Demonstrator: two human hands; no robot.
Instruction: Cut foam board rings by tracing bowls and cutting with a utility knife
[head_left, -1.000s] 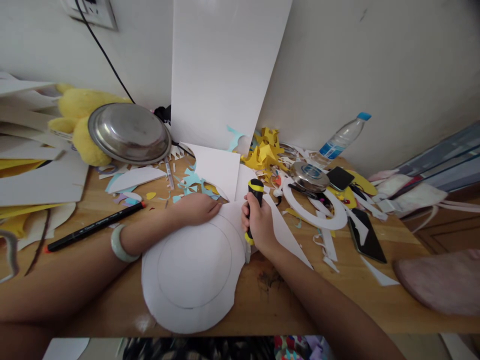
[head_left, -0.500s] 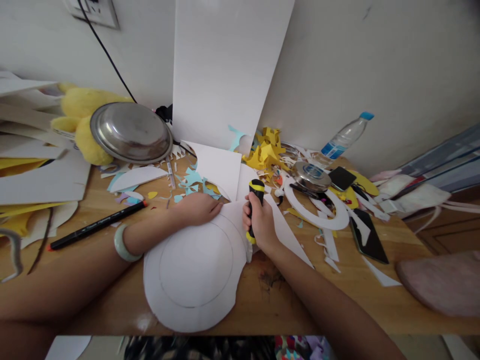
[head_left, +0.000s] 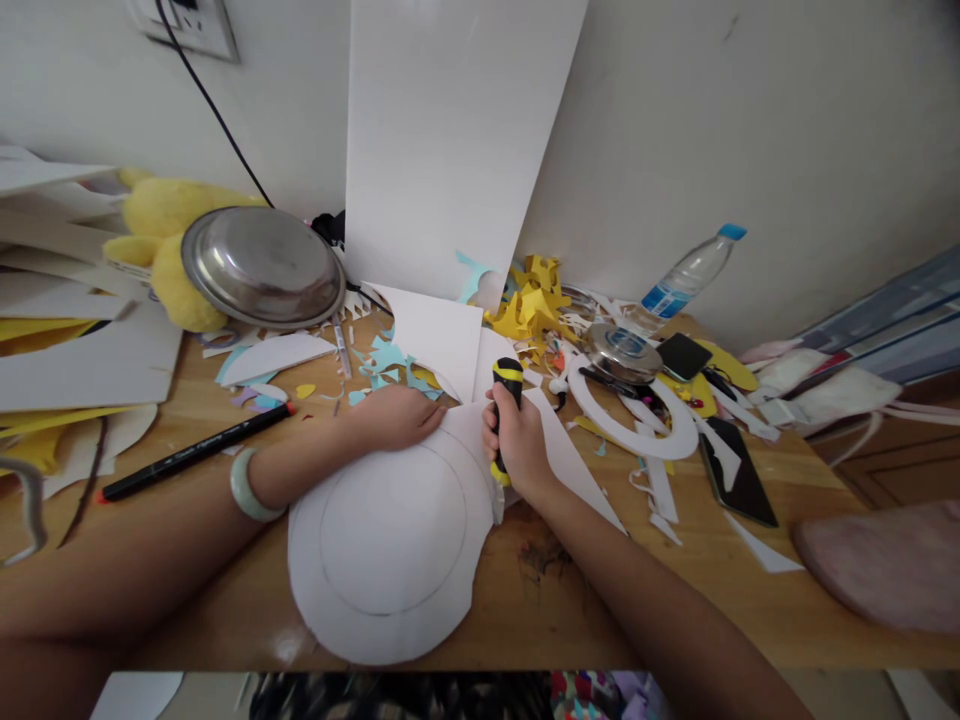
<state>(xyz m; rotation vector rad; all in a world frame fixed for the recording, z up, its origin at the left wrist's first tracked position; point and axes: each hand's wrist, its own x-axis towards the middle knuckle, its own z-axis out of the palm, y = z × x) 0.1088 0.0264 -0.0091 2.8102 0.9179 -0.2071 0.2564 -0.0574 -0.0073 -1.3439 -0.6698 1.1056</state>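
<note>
A white foam-board disc (head_left: 386,555) with a pencilled circle lies on the wooden table (head_left: 675,600) in front of me. My left hand (head_left: 394,416) presses flat on the disc's far edge; a pale green bangle sits on that wrist. My right hand (head_left: 517,445) is closed round a black and yellow utility knife (head_left: 505,385), held upright with its blade end down at the disc's right edge. The blade tip is hidden by the hand.
A steel plate (head_left: 262,265) leans on a yellow plush toy (head_left: 169,245) at the back left. A black marker (head_left: 191,453) lies left. A white board (head_left: 457,140) leans on the wall. A white ring (head_left: 637,415), phones (head_left: 735,465), a water bottle (head_left: 686,275) and paper scraps crowd the right.
The knife and my right hand have shifted very slightly along the disc's right edge. My left hand stays pressed on the disc.
</note>
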